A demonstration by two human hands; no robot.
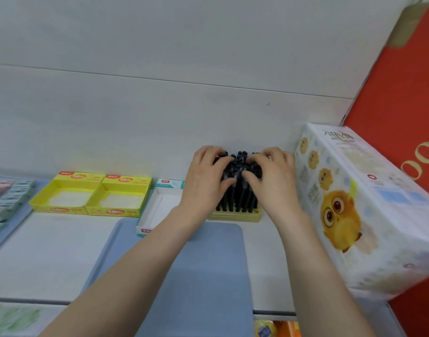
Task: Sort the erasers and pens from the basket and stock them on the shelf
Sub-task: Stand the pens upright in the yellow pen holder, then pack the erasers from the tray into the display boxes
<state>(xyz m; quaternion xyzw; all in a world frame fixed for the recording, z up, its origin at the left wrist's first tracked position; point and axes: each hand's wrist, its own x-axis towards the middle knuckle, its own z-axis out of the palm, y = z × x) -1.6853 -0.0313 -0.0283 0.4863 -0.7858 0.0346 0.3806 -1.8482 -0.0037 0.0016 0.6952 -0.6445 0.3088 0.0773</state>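
A bunch of dark pens (237, 190) stands upright in a yellow holder (235, 216) on the white shelf (62, 251). My left hand (206, 181) wraps the left side of the pen tops, fingers curled over them. From the other side my right hand (274, 181) grips the same bunch, thumb on the front of the pens. Left of the holder lie two yellow eraser boxes (91, 195) and a white box with teal edges (157, 207); their insides look pale and flat. The basket is out of view.
A blue tray (203, 276) lies on the shelf in front of the holder. A large white pack with a yellow owl picture (354, 205) stands close on the right. At far left sit pastel erasers (4, 203) on another blue tray. A red panel (408, 93) rises behind.
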